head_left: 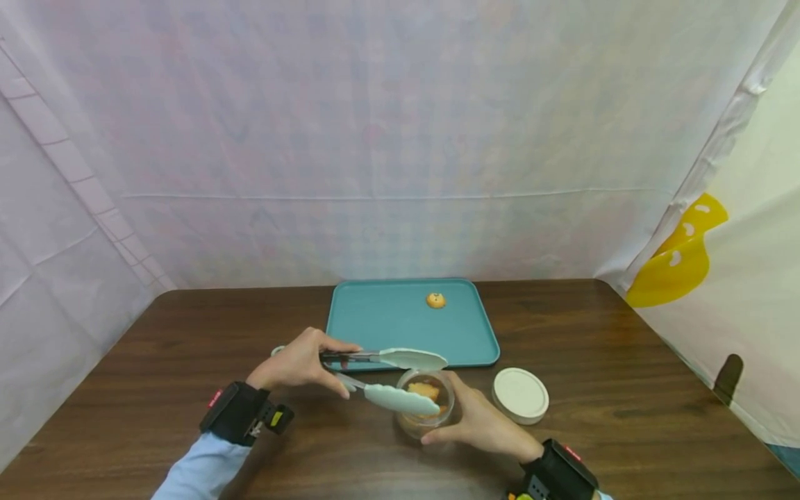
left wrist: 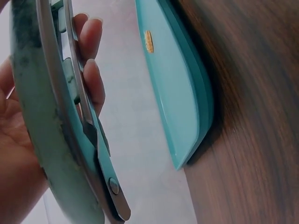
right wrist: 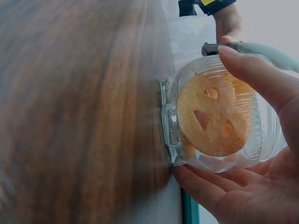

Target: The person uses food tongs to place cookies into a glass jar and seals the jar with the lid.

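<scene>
My left hand [head_left: 302, 362] grips a pair of pale green tongs [head_left: 400, 399] by the handles, their arms spread apart. The tongs' tips reach over the mouth of a clear jar [head_left: 412, 425]; one tip overlaps the opening in the head view. Around the jar's side my right hand [head_left: 478, 420] curls its thumb and fingers. Inside are cookies [right wrist: 212, 116]; the front one is round with cut-out eye and mouth holes. The jar's base meets the wooden table. Behind the hands lies a teal tray [head_left: 381, 312] with one small round cookie [head_left: 435, 300] on it.
To the right of the jar a white round lid [head_left: 521, 394] lies on the brown wooden table [head_left: 600, 354]. A pale curtain [head_left: 400, 139] hangs behind the table. A yellow shape [head_left: 678, 260] is at the right side.
</scene>
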Motion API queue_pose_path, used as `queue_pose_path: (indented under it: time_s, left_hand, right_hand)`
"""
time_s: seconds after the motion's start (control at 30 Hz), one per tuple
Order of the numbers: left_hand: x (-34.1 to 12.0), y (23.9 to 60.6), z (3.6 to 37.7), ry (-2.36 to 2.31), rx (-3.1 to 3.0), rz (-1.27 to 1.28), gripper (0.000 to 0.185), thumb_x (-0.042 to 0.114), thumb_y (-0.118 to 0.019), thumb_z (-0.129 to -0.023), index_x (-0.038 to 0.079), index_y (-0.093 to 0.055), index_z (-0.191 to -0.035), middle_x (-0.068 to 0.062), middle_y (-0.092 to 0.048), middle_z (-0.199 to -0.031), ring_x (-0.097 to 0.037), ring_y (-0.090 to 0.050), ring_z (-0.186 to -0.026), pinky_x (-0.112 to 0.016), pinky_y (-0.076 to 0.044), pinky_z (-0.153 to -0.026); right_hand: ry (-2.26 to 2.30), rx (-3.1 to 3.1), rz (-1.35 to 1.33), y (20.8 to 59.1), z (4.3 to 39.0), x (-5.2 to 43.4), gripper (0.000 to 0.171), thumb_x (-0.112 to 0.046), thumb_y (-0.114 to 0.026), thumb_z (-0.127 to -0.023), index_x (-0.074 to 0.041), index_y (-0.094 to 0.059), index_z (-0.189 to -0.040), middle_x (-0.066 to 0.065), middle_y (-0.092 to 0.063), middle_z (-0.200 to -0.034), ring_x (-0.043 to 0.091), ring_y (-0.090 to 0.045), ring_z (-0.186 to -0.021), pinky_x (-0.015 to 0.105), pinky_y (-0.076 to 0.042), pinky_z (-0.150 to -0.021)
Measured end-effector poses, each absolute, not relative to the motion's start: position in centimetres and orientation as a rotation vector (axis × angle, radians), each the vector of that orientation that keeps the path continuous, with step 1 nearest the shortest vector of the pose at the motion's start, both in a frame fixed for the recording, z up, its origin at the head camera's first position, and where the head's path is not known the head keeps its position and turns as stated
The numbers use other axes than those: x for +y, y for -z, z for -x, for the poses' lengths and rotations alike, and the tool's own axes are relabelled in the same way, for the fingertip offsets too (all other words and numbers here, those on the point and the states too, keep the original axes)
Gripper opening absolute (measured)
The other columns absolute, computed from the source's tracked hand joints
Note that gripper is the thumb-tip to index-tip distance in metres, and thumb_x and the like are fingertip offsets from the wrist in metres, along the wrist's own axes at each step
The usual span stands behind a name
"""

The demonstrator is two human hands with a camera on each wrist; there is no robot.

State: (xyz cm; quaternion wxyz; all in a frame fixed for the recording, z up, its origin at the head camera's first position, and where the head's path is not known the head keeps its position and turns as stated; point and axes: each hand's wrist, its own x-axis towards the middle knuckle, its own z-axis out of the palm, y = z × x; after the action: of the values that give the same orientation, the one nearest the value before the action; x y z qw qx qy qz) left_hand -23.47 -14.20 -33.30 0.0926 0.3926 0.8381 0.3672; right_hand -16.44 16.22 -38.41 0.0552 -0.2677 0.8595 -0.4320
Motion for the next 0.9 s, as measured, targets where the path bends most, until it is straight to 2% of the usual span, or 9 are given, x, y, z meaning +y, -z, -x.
queue_pose_path:
  time_s: [0.2,0.33,0.4,0.53,0.63,0.67,0.8,0.9]
  left_hand:
    - [-13.8,33.2,23.5,-1.11,2.528,-1.088,0.066,0.038,-0.077,-0.062,0.007,-0.059,-0.118,0.005,-0.065,-0.08,-0.007,-0.052,-0.066,-0.022,-0.038,-0.057]
    - [-13.5,33.2,23.7,-1.123,2.622,-1.022,0.066,0.038,-0.076,-0.063,0.004,-0.058,-0.118,0.004,-0.064,-0.077,-0.007,-0.054,-0.065,-0.023,-0.042,-0.055]
    - [-13.3,33.3,23.9,-1.137,2.673,-0.974,0.066,0.036,-0.076,-0.064,0.002,-0.058,-0.118,0.003,-0.064,-0.074,-0.008,-0.051,-0.058,-0.024,-0.04,-0.052]
    - [-12.7,33.4,24.5,-1.124,2.788,-0.849,0.065,0.033,-0.076,-0.065,0.001,-0.057,-0.118,0.001,-0.051,-0.052,-0.008,-0.029,-0.043,-0.024,-0.025,-0.044]
    - [-12.1,33.6,25.2,-1.097,2.88,-0.767,0.064,0.032,-0.078,-0.064,0.0,-0.058,-0.116,0.0,-0.035,-0.041,-0.01,-0.013,-0.045,-0.024,-0.017,-0.044]
    - [-11.8,33.7,25.4,-1.092,2.903,-0.739,0.064,0.031,-0.078,-0.063,-0.001,-0.059,-0.115,0.0,-0.033,-0.04,-0.01,-0.012,-0.044,-0.023,-0.017,-0.044]
    - [-10.6,34.2,26.7,-1.037,2.982,-0.613,0.064,0.029,-0.08,-0.062,-0.002,-0.059,-0.114,-0.002,-0.037,-0.04,-0.011,-0.012,-0.047,-0.024,-0.017,-0.045]
    - [-9.6,34.4,27.7,-0.945,3.032,-0.536,0.064,0.029,-0.081,-0.061,-0.002,-0.06,-0.112,-0.008,-0.052,-0.049,-0.01,-0.023,-0.046,-0.024,-0.023,-0.048]
  right_hand:
    - [1.328,2.575,0.793,38.4,16.4,16.3,0.081,-0.041,-0.074,-0.068,-0.019,-0.032,-0.134,0.004,-0.051,-0.122,0.022,-0.049,-0.11,0.04,-0.041,-0.087]
    - [1.319,2.582,0.778,38.4,16.4,16.3,0.083,-0.041,-0.074,-0.067,-0.014,-0.032,-0.134,0.008,-0.049,-0.126,0.024,-0.047,-0.113,0.044,-0.04,-0.089]
    - [1.319,2.584,0.772,38.5,16.4,16.3,0.083,-0.041,-0.074,-0.067,-0.012,-0.032,-0.133,0.007,-0.049,-0.125,0.024,-0.048,-0.112,0.043,-0.04,-0.089]
    - [1.325,2.575,0.791,38.5,16.4,16.3,0.08,-0.04,-0.074,-0.068,-0.016,-0.033,-0.133,0.004,-0.05,-0.123,0.022,-0.049,-0.11,0.039,-0.041,-0.088]
    - [1.327,2.576,0.8,38.4,16.4,16.3,0.079,-0.04,-0.074,-0.068,-0.017,-0.033,-0.132,0.003,-0.05,-0.123,0.022,-0.049,-0.11,0.038,-0.041,-0.088]
    - [1.327,2.579,0.8,38.4,16.4,16.3,0.079,-0.04,-0.074,-0.068,-0.017,-0.034,-0.132,0.003,-0.05,-0.123,0.021,-0.049,-0.11,0.038,-0.041,-0.088]
    - [1.323,2.592,0.8,38.4,16.5,16.3,0.079,-0.041,-0.075,-0.067,-0.018,-0.035,-0.131,0.001,-0.051,-0.122,0.02,-0.05,-0.109,0.038,-0.041,-0.088]
    - [1.331,2.588,0.801,38.5,16.5,16.2,0.079,-0.041,-0.075,-0.067,-0.018,-0.035,-0.13,0.0,-0.051,-0.122,0.02,-0.049,-0.109,0.037,-0.04,-0.088]
